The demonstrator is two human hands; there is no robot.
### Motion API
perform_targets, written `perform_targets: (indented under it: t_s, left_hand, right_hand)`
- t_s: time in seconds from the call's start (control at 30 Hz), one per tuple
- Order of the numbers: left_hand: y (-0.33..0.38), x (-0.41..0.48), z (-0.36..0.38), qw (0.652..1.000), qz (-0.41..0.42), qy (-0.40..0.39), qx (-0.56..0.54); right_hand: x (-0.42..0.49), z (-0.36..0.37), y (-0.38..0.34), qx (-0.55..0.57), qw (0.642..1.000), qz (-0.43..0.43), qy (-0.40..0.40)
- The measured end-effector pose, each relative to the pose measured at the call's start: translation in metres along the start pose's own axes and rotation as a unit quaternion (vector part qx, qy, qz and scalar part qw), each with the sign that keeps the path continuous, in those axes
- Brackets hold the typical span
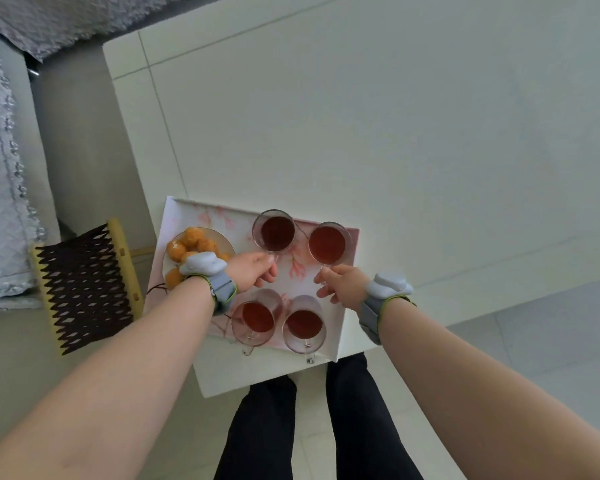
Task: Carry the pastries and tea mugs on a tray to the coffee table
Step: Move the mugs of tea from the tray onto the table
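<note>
The floral tray (219, 211) sits at the near-left corner of the white coffee table (361, 133). It holds four glass mugs of tea and, on its left, a plate (224, 239) of round golden pastries (191, 242).

The left hand (253, 271) has its fingers curled round the handle side of the far-left mug (274, 233). The right hand (343, 285) pinches the handle of the far-right mug (328, 244) between thumb and fingertips.

These mugs are probably thin, smooth and breakable. They are filled high enough to slop and may be hot, so the handle is the sensible hold, with a level lift straight up. The pastries look light and liable to roll.

The near-left mug (257, 317) and near-right mug (303, 323) stand just under both wrists, with their handles poking past the tray's near rim. A dropped forearm could knock them.

The tray's left side looks to reach the table's left edge, beside a woven stool (84, 285). A wide stretch of tabletop shows far and right of the tray, which is the safer way to move
</note>
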State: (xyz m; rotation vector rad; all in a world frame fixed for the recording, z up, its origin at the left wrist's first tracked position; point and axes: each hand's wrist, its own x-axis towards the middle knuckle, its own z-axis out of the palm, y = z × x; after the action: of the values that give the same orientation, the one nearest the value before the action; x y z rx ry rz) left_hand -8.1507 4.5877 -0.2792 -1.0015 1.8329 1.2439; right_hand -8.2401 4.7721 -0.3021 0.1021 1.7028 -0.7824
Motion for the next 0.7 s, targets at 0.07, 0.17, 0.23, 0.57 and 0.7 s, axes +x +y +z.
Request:
perform_targets:
  t_s: [0.07, 0.17, 0.23, 0.57, 0.7]
  left_hand:
    - [-0.001, 0.000, 0.001, 1.000, -0.003, 0.008, -0.005]
    - [0.000, 0.000, 0.002, 1.000, -0.001, 0.006, -0.016]
    - [-0.001, -0.001, 0.002, 1.000, 0.005, 0.008, -0.014]
    - [0.023, -0.027, -0.004, 0.997, 0.038, 0.065, -0.027]
    - [0.066, -0.036, 0.000, 0.995, 0.050, 0.079, -0.043]
  right_hand:
    - [0.001, 0.004, -0.001, 0.020, 1.000, 0.001, 0.002]
    - [0.000, 0.007, 0.004, 0.029, 0.999, -0.008, 0.025]
    - [-0.004, 0.007, 0.008, 0.016, 0.998, -0.025, 0.052]
    - [-0.039, -0.047, -0.003, 0.013, 0.984, -0.107, 0.143]
    - [-0.055, -0.095, -0.012, -0.017, 0.980, -0.123, 0.156]
